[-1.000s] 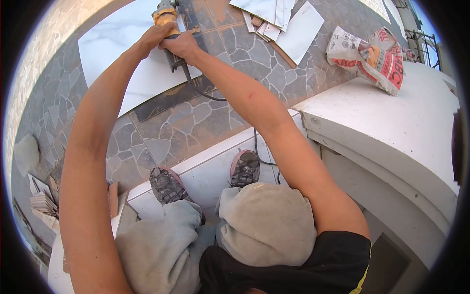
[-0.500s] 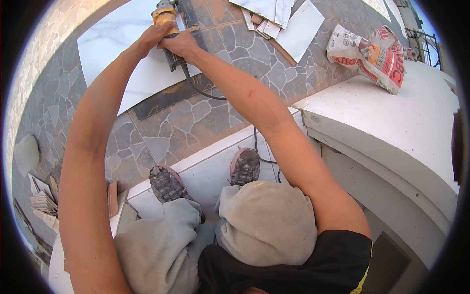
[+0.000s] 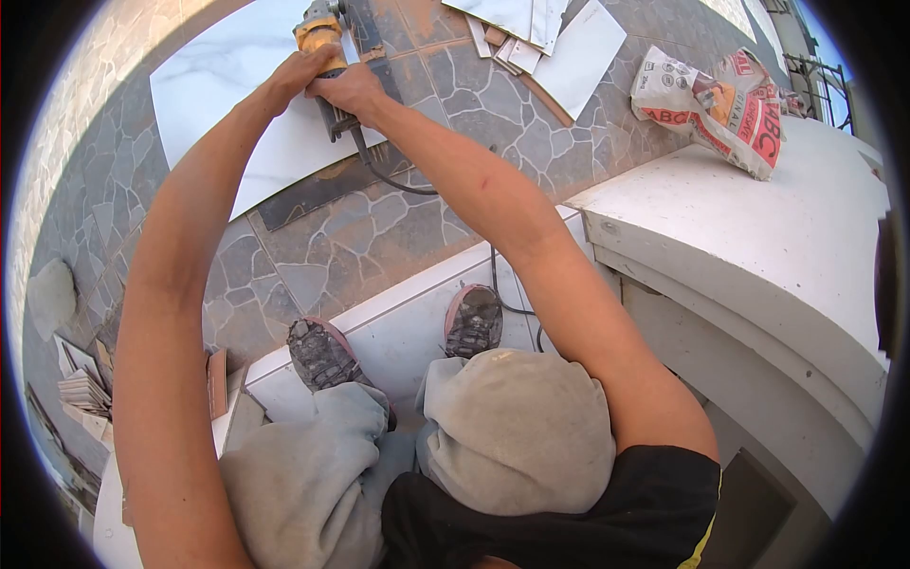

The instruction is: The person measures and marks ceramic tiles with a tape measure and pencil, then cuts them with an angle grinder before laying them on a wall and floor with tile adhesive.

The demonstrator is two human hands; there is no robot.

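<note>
A yellow and black angle grinder (image 3: 318, 34) is at the top of the head view, over the right edge of a large white marbled tile (image 3: 223, 81). My left hand (image 3: 301, 72) is wrapped round the grinder's body from the left. Just below it, my right hand (image 3: 351, 90) grips the black rear part from the right. The tile lies over a dark board (image 3: 294, 204). From the grinder's rear end a black cable (image 3: 393, 182) curves to the right under my right forearm. The grinder's disc cannot be made out.
Tile pieces (image 3: 578, 57) lie on the stone-patterned floor (image 3: 379, 237) at the top. A torn adhesive bag (image 3: 711, 109) rests on a white ledge (image 3: 739, 218) at right. Stacked tile offcuts (image 3: 85, 391) are at far left. My shoes stand on a white tiled step (image 3: 403, 332).
</note>
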